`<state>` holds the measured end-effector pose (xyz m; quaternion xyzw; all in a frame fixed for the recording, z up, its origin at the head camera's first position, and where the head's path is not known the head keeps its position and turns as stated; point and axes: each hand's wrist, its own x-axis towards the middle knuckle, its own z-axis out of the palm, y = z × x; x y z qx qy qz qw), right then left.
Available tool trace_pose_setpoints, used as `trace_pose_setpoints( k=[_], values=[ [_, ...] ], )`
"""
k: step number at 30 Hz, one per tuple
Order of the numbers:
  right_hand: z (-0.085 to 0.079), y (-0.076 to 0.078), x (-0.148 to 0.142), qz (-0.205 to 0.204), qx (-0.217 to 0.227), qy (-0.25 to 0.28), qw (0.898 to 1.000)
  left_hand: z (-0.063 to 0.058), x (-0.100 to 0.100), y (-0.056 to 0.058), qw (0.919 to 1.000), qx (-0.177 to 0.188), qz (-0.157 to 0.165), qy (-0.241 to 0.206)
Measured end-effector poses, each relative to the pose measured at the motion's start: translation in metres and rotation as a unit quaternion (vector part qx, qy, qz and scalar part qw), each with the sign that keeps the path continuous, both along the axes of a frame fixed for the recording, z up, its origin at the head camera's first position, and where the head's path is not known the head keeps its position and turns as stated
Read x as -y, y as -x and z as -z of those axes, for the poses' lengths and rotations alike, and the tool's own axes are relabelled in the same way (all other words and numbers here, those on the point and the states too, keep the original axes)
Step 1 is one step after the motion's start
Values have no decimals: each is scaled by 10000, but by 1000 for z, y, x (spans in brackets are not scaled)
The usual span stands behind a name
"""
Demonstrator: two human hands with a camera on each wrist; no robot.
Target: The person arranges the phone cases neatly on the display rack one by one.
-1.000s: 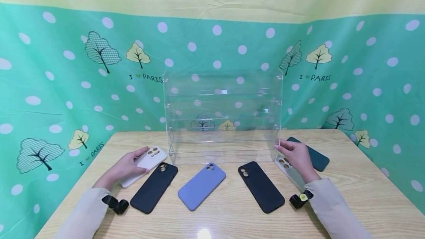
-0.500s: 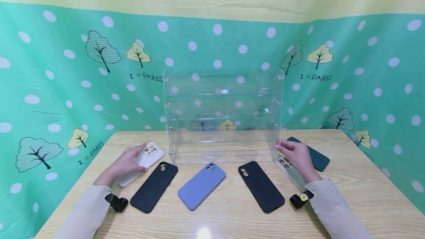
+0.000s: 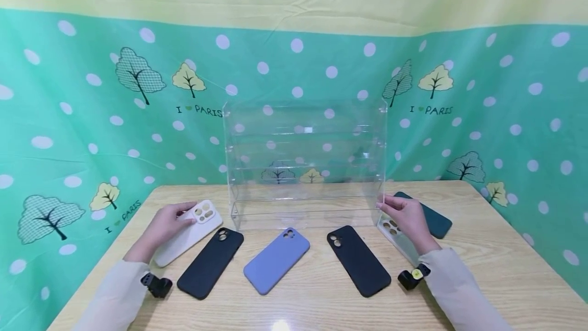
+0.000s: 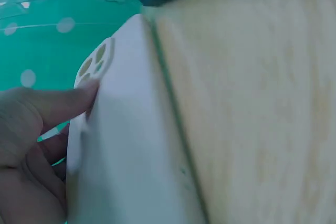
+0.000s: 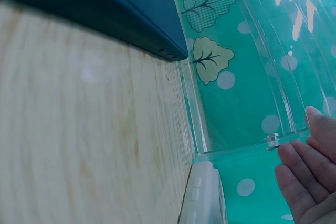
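At the left of the table a white phone case [image 3: 188, 236] with camera cut-outs lies slanted. My left hand [image 3: 162, 226] holds its left side. In the left wrist view the thumb presses on the white case [image 4: 131, 129] near the cut-outs, with fingers at its edge. A clear acrylic tiered rack [image 3: 305, 206] stands at the back middle. My right hand [image 3: 409, 219] pinches the front edge of its right side panel; in the right wrist view the thumb [image 5: 321, 124] is on the panel's inner side, fingers outside. A pale phone case [image 3: 399, 241] lies partly hidden under this hand.
Between the hands lie a black phone case [image 3: 211, 263], a lavender phone case [image 3: 277, 261] and a second black case [image 3: 360, 262]. Behind my right hand is a dark green case [image 3: 436, 221]. A green printed cloth [image 3: 294, 73] hangs behind the wooden table [image 3: 321, 310].
My left hand has shifted its hold on the white case, which has moved slightly left and nearer to me. The right hand stays at the rack. The head view has tilted slightly upward.
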<state>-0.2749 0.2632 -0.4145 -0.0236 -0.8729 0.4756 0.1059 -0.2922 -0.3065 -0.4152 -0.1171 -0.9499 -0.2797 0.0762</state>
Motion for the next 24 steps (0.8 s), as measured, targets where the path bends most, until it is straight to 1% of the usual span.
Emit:
trace_pose_setpoints(
  k=[2,3,5,9,14,17,19,24],
  values=[
    [0,0,0,-11,15,-41,10000,-4,2,-2,9998,-43,-68,-155],
    [0,0,1,-14,14,-68,10000,-7,2,-4,9996,-6,-78,-256],
    [0,0,1,-31,18,-73,10000,-12,2,-7,9991,93,-89,-416],
    [0,0,0,-45,-12,-76,10000,-22,0,-12,9964,370,27,-757],
    [-1,-1,0,-62,-5,-65,10000,-40,1,-19,9938,564,19,-956],
    [-2,-1,1,-64,-8,-57,10000,-55,3,-26,9912,674,-5,-1140],
    [-3,-1,2,-43,-8,-42,10000,-68,3,-30,9892,723,16,-1274],
    [-4,-2,2,-2,45,-52,10000,-102,-4,-41,9851,633,48,-1597]
  ],
)
